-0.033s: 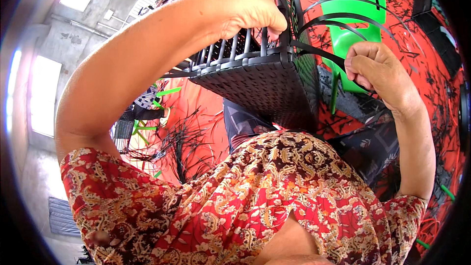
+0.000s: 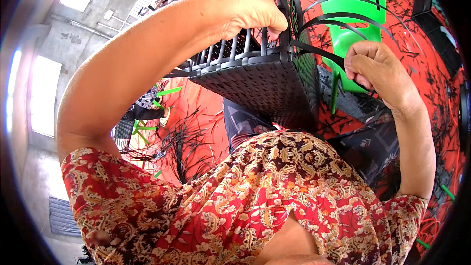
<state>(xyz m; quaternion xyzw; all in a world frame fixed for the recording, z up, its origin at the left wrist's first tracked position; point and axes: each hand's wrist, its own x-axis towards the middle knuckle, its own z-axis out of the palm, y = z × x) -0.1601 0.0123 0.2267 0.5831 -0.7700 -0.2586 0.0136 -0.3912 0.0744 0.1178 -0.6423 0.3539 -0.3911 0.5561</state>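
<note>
A black woven plastic-strip piece of furniture (image 2: 260,86) with a slatted open side stands in front of me, its corner pointing up between my hands. My right hand (image 2: 370,68) is closed in a fist round a flat black strip (image 2: 319,53), which runs taut from the corner. Over the slats near that corner bends my left hand (image 2: 260,12). Its fingers curl down against the frame, and whatever they grip is hidden under the hand. Several loose black strips (image 2: 338,22) arch out from the top of the piece.
A green plastic chair (image 2: 353,7) stands just beyond my right hand. Black strip scraps (image 2: 181,142) litter the red floor (image 2: 196,103). To the left are green chair legs (image 2: 142,128) and a grey wall (image 2: 88,29). Dark woven panels (image 2: 434,34) lie at the far right.
</note>
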